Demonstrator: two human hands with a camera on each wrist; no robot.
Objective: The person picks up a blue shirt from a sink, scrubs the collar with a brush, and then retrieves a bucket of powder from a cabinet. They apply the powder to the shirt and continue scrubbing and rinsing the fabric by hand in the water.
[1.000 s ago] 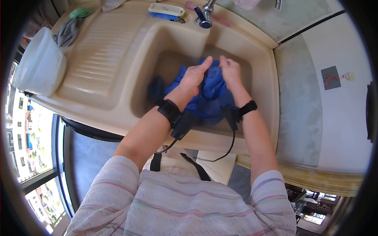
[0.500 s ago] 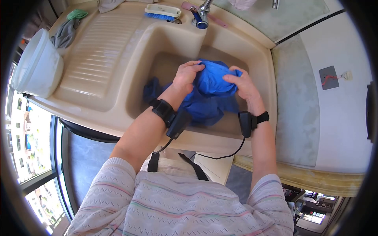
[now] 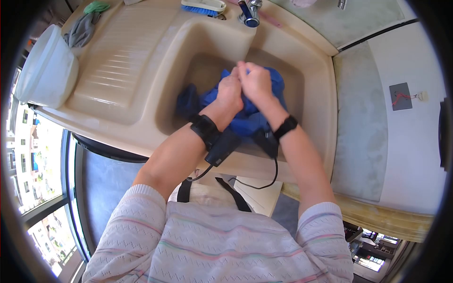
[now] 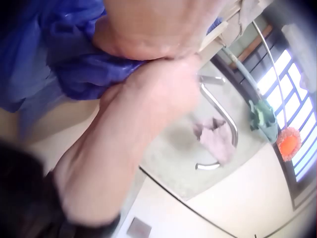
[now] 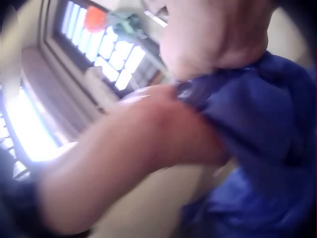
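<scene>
Wet blue cloth (image 3: 277, 85) is bunched up in the basin of the beige sink (image 3: 160, 85). Over it my left hand (image 3: 230, 92) and right hand (image 3: 256, 82) are pressed together, each gripping a part of the fabric, with the right thumb side uppermost. In the left wrist view a fold of the cloth (image 4: 94, 74) comes out from between the two hands. The right wrist view shows the cloth (image 5: 267, 109) hanging below the hands, blurred. Most fingertips are hidden. A darker blue piece (image 3: 188, 101) lies in the water at the basin's left.
A blue-bristled brush (image 3: 203, 6) and the tap (image 3: 249, 18) stand at the sink's back edge. On the left are a ribbed drainboard (image 3: 113, 66), a whitish tub (image 3: 49, 70) and a grey cloth (image 3: 82, 30). A wall closes off the right side.
Half a second ago the hands were apart, spreading the cloth between them. Now they have come together, the right hand moving left against the left one, and the cloth is bunched.
</scene>
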